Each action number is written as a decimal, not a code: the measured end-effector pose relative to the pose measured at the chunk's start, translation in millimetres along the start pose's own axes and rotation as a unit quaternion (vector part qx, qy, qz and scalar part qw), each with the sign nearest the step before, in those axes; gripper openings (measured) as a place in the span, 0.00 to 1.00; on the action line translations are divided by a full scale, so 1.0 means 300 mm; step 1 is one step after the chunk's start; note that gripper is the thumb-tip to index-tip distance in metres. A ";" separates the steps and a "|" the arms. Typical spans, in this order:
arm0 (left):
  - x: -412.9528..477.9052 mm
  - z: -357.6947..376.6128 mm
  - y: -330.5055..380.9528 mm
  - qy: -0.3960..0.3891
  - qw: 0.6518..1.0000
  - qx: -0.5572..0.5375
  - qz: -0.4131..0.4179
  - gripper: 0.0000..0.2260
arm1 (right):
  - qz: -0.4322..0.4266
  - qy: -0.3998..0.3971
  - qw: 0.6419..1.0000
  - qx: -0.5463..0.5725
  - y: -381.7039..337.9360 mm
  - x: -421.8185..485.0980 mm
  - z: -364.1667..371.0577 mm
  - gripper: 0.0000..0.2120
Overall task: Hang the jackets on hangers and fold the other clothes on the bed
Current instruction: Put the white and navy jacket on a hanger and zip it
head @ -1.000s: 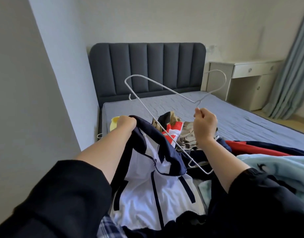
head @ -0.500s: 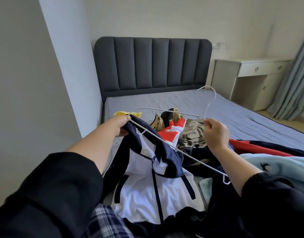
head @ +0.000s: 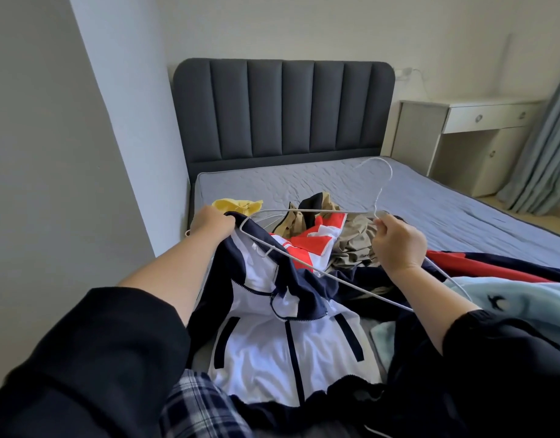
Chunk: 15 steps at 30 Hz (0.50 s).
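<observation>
Head view, sole entry. Wire hanger (head: 316, 210), white: pinched at the neck under the hook by the right hand (head: 398, 243); long axis laid left to right above the clothes, hook pointed toward the headboard (head: 281, 109). Its left shoulder end is seen just beside the left hand (head: 210, 221), by which the collar of the navy-and-white zip jacket (head: 272, 349) is gripped and lifted. The jacket body is spread on the bed (head: 430, 210), near edge.

The left end is judged nearest the collar opening. Beneath the wire are heaped a red-and-white garment (head: 310, 245) and a khaki garment (head: 354, 241), on which it could be snagged. A yellow cloth (head: 234, 205) is noted beyond the left hand, a pale blue fleece (head: 509, 298) at right.
</observation>
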<state>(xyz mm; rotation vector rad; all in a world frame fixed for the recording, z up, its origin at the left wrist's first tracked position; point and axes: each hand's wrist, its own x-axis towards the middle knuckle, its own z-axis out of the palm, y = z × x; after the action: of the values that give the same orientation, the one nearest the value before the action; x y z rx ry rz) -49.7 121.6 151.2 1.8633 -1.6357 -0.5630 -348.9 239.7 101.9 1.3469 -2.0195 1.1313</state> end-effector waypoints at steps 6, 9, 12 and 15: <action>-0.051 0.066 0.038 -0.023 0.996 0.057 0.068 0.08 | -0.086 0.018 0.996 -0.007 -0.104 -0.030 0.006 0.12; -0.087 0.094 0.082 -0.032 0.994 0.039 0.095 0.09 | -0.121 0.038 0.992 0.009 -0.177 -0.042 0.015 0.12; -0.121 0.095 0.143 -0.038 0.992 -0.016 0.118 0.09 | -0.117 0.041 0.992 0.037 -0.251 -0.042 0.016 0.12; -0.162 0.078 0.215 -0.039 0.987 -0.053 0.150 0.13 | -0.052 -0.008 0.995 0.085 -0.318 -0.021 0.029 0.12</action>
<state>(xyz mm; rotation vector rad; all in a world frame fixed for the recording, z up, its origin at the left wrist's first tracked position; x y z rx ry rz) -120.2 161.5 174.3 1.4993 -1.8559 -0.5864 -259.1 218.4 128.7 1.5289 -1.8754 1.2712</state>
